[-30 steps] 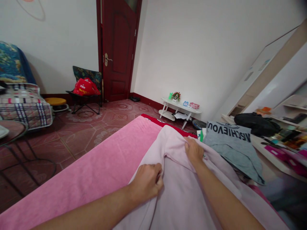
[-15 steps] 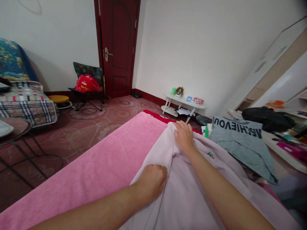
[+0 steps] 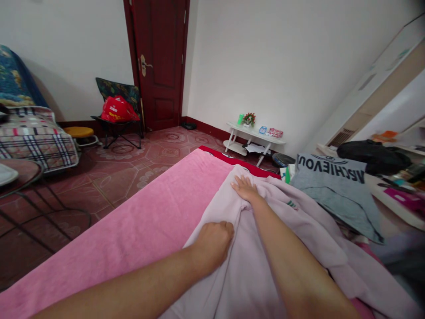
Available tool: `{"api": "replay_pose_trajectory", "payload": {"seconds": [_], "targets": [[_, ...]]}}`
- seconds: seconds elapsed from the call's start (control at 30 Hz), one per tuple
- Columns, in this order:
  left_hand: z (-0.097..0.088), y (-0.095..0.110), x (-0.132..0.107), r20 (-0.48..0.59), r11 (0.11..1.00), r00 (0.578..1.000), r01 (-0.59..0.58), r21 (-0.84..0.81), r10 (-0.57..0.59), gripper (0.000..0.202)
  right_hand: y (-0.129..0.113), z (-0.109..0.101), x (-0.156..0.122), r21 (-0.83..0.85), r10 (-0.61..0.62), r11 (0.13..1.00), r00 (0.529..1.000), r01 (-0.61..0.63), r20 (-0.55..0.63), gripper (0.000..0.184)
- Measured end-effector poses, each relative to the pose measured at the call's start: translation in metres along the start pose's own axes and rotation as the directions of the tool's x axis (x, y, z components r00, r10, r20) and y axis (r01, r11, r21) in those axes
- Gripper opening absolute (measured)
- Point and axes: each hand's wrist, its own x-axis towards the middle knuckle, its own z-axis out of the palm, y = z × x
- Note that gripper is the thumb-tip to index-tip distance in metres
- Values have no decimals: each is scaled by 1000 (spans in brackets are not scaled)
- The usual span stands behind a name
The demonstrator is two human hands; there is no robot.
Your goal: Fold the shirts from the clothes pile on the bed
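A pale pink sweatshirt (image 3: 255, 266) with a small green striped mark lies spread over the pink bedcover (image 3: 142, 221). My left hand (image 3: 215, 241) is closed at a long fold in it, fingers curled into the cloth; the fingertips are hidden. Farther off, my right hand (image 3: 245, 188) rests flat on the upper part of the same garment, fingers apart. Its lower part runs out of view beneath my arms.
Right of the bed, a folded grey garment with dark lettering (image 3: 332, 195) lies beside a cluttered white table (image 3: 392, 204). A low white stand (image 3: 255, 133) is by the far wall. To the left are a folding chair (image 3: 116, 88) with a red bag (image 3: 118, 109) and a round table (image 3: 29, 173).
My right hand has gone from bent fingers at the garment's far edge to lying flat, slightly nearer me. My left hand stays closed at the fold. The camera view has shifted a little.
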Motion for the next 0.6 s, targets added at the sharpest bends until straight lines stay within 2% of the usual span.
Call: {"api": "replay_pose_trajectory", "payload": {"seconds": [0.2,0.27,0.33,0.37,0.43,0.5,0.53,0.6], "targets": [[0,1,-6,-42,1000,999,-12,-10,12,26,-4,-1,-59,28,-92,995,996,91,13,63],[0,1,-7,-56,1000,998,-16,-23,14,26,0,-6,-86,39,-172,984,985,171,3,62],[-1,1,-8,-67,999,998,-21,-36,19,26,12,-17,-111,70,-254,964,965,258,-60,54],[-1,1,-8,-71,999,997,-20,-40,17,26,22,-23,-124,83,-257,959,957,269,-137,48],[-1,2,-9,-74,999,997,-14,-44,11,28,50,-37,-147,84,-151,977,921,194,-359,39],[-2,2,-10,-72,999,997,-12,-44,8,29,85,-48,-167,59,29,998,848,3,-529,34],[-2,2,-10,-69,999,998,-11,-43,8,29,103,-50,-176,44,107,994,828,-99,-550,35],[-2,3,-11,-64,999,998,-14,-42,12,28,134,-48,-193,15,239,965,854,-262,-463,43]]}}
